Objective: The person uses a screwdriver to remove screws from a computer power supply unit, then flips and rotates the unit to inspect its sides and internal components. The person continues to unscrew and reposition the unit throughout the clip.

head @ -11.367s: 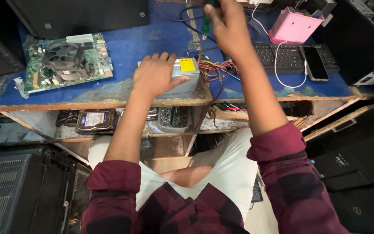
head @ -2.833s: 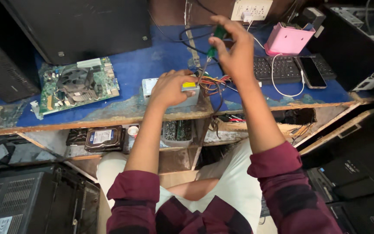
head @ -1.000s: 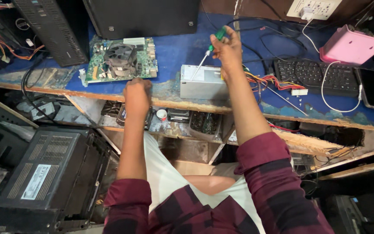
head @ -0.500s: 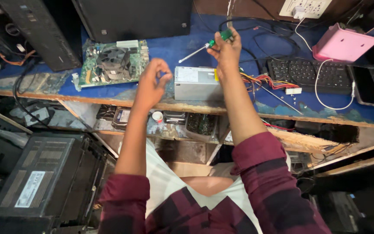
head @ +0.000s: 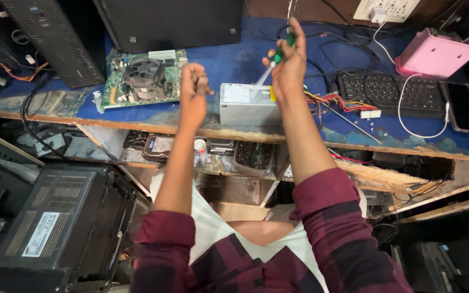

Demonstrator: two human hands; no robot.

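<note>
Right hand [head: 287,69] grips a green-handled screwdriver [head: 273,59] over the grey metal power-supply box [head: 245,104], frame centre; left hand [head: 194,92] is clenched. A slip could gouge the casing.

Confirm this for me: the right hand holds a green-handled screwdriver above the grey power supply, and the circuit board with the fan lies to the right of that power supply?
Not quite. In the head view the circuit board lies left of the grey power supply, not right. The right hand does hold the green-handled screwdriver above it.

Maroon plaid sleeves (rolled), white undershirt
</note>
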